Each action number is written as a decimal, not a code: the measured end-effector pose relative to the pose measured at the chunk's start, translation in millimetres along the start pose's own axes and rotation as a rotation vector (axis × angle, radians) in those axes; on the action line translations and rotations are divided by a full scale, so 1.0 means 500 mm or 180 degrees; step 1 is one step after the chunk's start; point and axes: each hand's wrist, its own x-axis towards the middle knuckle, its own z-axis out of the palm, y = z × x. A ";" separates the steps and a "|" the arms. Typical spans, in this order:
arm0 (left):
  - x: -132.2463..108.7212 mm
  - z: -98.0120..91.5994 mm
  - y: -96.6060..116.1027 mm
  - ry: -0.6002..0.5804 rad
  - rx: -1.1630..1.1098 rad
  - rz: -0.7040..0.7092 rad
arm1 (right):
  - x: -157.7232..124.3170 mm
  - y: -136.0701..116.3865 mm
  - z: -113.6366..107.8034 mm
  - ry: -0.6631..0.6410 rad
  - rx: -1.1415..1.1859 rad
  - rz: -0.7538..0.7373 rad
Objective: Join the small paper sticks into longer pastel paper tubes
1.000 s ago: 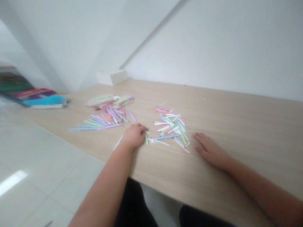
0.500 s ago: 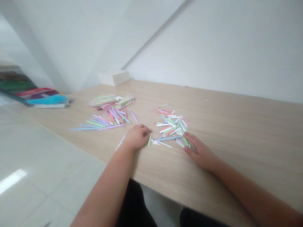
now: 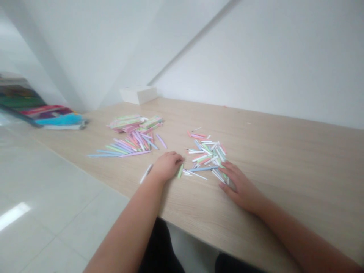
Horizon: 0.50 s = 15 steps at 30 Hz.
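My left hand [image 3: 168, 166] rests on the table with its fingers curled. What they hold, if anything, is hidden. A short green pen part [image 3: 180, 171] lies by its fingertips. My right hand [image 3: 237, 185] has its thumb and fingers apart at the near right edge of a loose pile of pen parts [image 3: 209, 151], in white, green, pink and blue. Across the front of that pile lies a long blue pen [image 3: 203, 168], its right end by the right fingertips. A white pen [image 3: 146, 173] lies left of my left wrist.
Pastel pens [image 3: 133, 144] lie heaped at the left of the wooden table [image 3: 284, 163], with pink and green packets [image 3: 131, 123] behind. Near the wall stands a white box [image 3: 139, 94]. Colourful packages [image 3: 61, 119] sit at the far left. The table's front edge runs under my forearms.
The view has shifted slightly. My left hand stays curled by the green pen part, and my right hand has barely moved at the pile's edge. More of the white pen by my left wrist shows.
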 end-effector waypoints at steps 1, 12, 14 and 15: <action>0.002 -0.001 0.002 -0.0017 0.0000 -0.0006 | 0.005 -0.007 -0.002 0.0003 -0.0044 -0.0092; 0.008 0.007 -0.005 0.0077 0.0025 -0.0415 | 0.246 -0.129 0.023 -0.0505 -0.0037 -0.0288; 0.009 0.008 -0.009 0.0126 0.0014 -0.0504 | 0.290 -0.141 0.041 -0.0686 -0.0161 -0.0283; 0.009 0.008 -0.011 0.0145 0.0011 -0.0545 | 0.307 -0.146 0.050 -0.0756 -0.0209 -0.0284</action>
